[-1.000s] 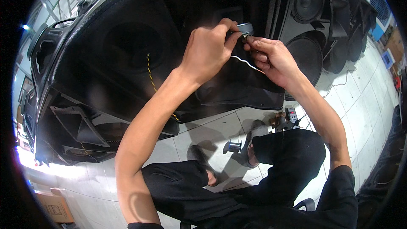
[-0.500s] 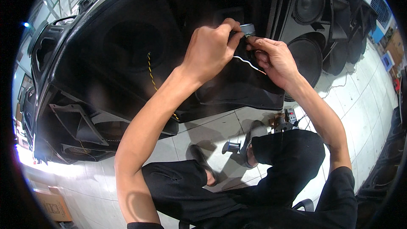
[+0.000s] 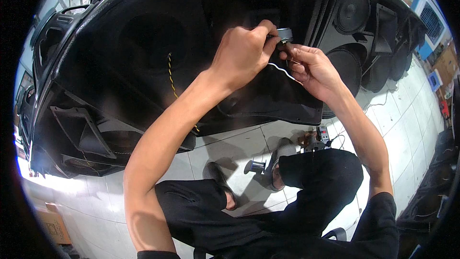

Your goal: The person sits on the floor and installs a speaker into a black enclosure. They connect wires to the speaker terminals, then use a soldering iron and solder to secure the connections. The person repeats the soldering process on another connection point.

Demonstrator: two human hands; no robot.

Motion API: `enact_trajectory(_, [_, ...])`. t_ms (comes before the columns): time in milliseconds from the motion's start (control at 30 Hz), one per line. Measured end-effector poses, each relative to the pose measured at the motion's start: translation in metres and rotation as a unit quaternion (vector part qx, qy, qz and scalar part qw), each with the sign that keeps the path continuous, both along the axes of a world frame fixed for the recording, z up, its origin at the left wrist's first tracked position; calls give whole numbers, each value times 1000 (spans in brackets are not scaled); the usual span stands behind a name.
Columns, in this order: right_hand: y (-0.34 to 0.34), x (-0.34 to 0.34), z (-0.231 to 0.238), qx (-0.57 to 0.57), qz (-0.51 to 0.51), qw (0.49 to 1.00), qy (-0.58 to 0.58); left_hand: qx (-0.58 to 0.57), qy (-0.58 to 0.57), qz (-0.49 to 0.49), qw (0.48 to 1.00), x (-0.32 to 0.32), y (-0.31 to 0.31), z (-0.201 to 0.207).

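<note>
In front of a large black speaker cabinet (image 3: 191, 14), both hands meet at a small round silvery part (image 3: 284, 34), which looks like a speaker driver. My left hand (image 3: 247, 52) has its thumb and bent fingers closed on the part's left side. From the right, my right hand (image 3: 314, 69) pinches at its underside; what lies between those fingertips is too small to make out. A white wire (image 3: 281, 70) runs from below my left hand to my right palm. Further left, a yellow and black twisted wire (image 3: 171, 74) hangs out of the cabinet.
More speaker cabinets with cones (image 3: 353, 12) and horns (image 3: 385, 26) stand at the right. A spool (image 3: 257, 166) lies on the tiled floor (image 3: 230, 139) between my feet, near a power strip (image 3: 323, 134). A cardboard box (image 3: 53, 226) is at the lower left.
The view has shifted slightly. Both hands stay together at the silvery part, with only small finger movement; the white wire's end now sits against my right palm.
</note>
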State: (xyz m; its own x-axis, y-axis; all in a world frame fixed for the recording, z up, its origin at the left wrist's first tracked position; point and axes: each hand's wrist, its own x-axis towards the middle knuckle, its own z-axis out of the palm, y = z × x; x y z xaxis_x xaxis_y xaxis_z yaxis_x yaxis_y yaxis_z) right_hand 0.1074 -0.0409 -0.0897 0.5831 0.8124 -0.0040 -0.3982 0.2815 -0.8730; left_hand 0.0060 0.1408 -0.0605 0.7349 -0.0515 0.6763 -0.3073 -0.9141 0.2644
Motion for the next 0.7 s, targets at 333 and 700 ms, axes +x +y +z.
enact_trajectory(333, [11, -8, -4, -33, -121, 984, -124, 0, -13, -3, 1000, 4, 1, -4])
enact_trajectory(700, [12, -9, -1, -36, -140, 987, -67, -14, -26, -12, 999, 5, 4, -5])
